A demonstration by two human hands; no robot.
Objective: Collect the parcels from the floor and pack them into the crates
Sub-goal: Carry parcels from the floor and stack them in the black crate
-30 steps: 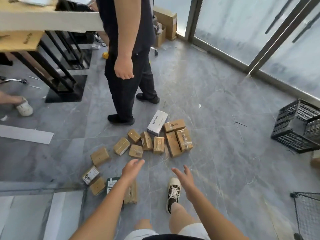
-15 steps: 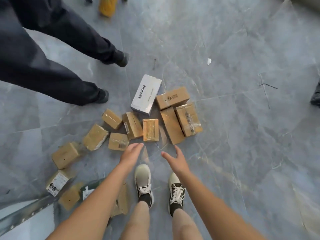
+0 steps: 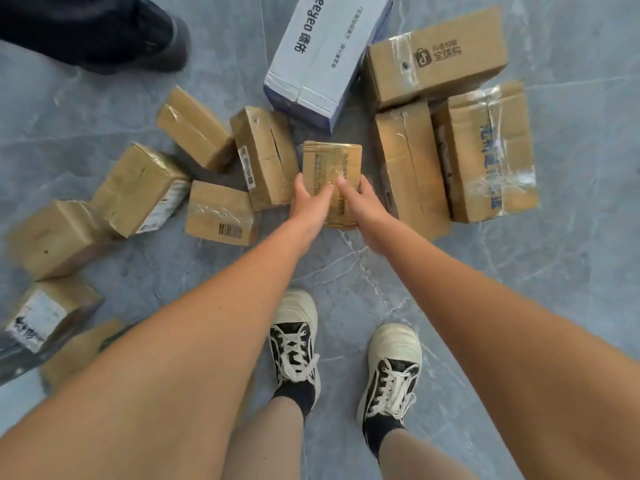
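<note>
down on the floor [image 3: 485,278], both hands clasp the small taped parcel [image 3: 331,168] mid-pile, left hand [image 3: 309,202] and right hand [image 3: 363,206] gripping its sides; next, lift it clear toward a crate.

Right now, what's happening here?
A person is bending over cardboard parcels scattered on the grey floor. The left hand and right hand are both on one small taped parcel in the middle of the pile, which sits on the floor. No crate is in view.
</note>
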